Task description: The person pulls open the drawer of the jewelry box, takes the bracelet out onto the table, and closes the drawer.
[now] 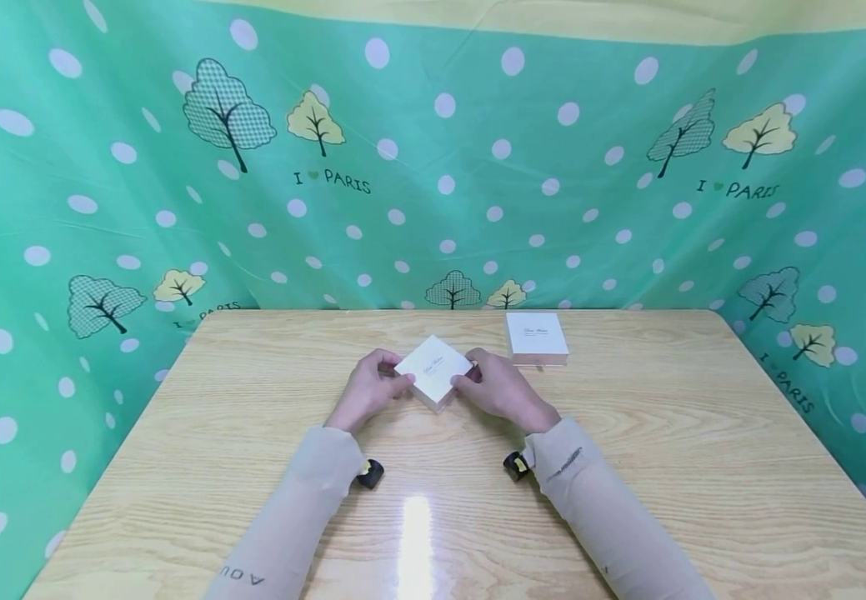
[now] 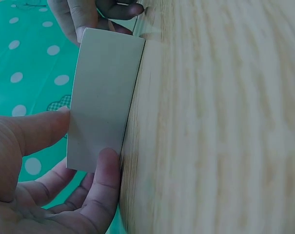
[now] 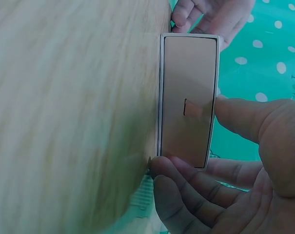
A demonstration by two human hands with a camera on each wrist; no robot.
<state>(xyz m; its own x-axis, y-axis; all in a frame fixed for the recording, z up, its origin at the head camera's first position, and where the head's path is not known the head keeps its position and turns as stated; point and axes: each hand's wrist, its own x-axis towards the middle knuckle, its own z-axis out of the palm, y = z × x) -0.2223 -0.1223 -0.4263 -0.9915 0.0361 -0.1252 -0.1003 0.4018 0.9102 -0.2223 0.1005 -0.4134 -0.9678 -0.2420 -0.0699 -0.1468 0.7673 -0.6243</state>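
Note:
A small white gift box [image 1: 433,367] with dark script on its top sits cornerwise on the wooden table, between both hands. My left hand [image 1: 369,390] holds its left corner, thumb at the top edge and fingers along the side. At the opposite corner my right hand [image 1: 506,388] grips it the same way. In the left wrist view the box's plain pale side [image 2: 106,92] shows. The right wrist view shows a pinkish drawer front [image 3: 186,68] framed by a white sleeve, with a small ribbon tab [image 3: 193,108] at its middle.
A second white box [image 1: 538,333] with similar script stands near the table's back edge, right of the hands. Behind the wooden table [image 1: 252,367] hangs a green dotted curtain [image 1: 433,167] with tree prints. Black wrist cameras [image 1: 371,473] sit by both cuffs.

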